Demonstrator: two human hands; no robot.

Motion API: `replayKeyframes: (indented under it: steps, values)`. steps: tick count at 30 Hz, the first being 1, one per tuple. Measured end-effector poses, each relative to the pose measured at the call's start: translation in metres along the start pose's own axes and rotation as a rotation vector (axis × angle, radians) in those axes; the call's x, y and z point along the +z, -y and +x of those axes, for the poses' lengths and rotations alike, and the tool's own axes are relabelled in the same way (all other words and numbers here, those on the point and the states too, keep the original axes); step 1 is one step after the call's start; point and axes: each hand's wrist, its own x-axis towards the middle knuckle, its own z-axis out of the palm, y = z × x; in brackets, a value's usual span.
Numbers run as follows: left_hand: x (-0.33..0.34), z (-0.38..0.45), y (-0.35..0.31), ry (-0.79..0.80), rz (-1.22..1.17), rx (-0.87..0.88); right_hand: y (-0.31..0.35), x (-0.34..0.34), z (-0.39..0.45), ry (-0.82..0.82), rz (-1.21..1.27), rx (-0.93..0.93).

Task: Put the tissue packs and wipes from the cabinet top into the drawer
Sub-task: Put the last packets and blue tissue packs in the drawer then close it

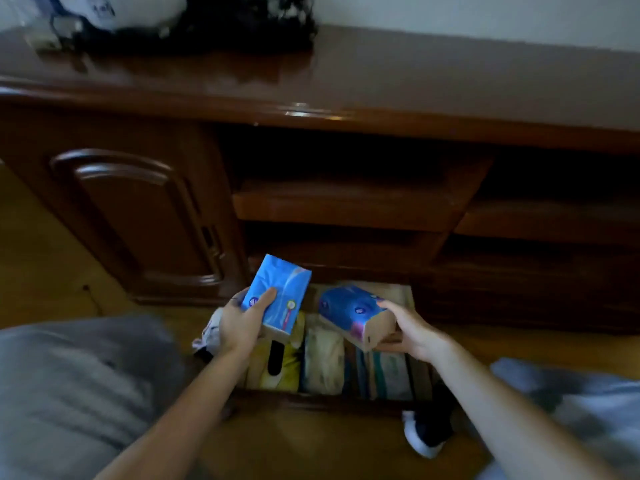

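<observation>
My left hand (239,323) grips a blue tissue pack (280,292) with the thumb across its face, holding it above the left side of the open drawer (332,401). A second blue tissue pack (353,315), tilted with its tan end toward me, is held by my right hand (410,329) over the drawer's right half. Inside the drawer lie a yellow pack (277,370), a pale wipes pack (323,363) and a light pack with teal print (384,372). The brown cabinet top (381,74) stretches across the upper view.
Dark and white bags (194,19) sit at the cabinet top's back left. A closed cabinet door (138,216) is to the left, with open shelves (343,202) above the drawer. My grey-clad knees flank the drawer. A dark and white sock or shoe (427,434) lies on the wood floor.
</observation>
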Motion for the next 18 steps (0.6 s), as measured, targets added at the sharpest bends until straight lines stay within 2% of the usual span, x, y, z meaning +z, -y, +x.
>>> replayKeyframes:
  steps: [3, 9, 14, 18]
  values:
    - [-0.011, 0.016, 0.019, -0.136, -0.038, -0.102, -0.012, 0.034, 0.038, 0.057, 0.022, 0.101]
    - [-0.048, 0.041, 0.032, -0.261, -0.177, -0.227, 0.0, 0.106, 0.1, 0.025, 0.154, 0.124]
    - [-0.061, 0.049, 0.044, -0.277, -0.196, -0.272, 0.001, 0.146, 0.145, -0.154, -0.099, 0.032]
    - [-0.062, 0.051, 0.042, -0.271, -0.199, -0.295, -0.002, 0.169, 0.176, -0.157, -0.253, -0.03]
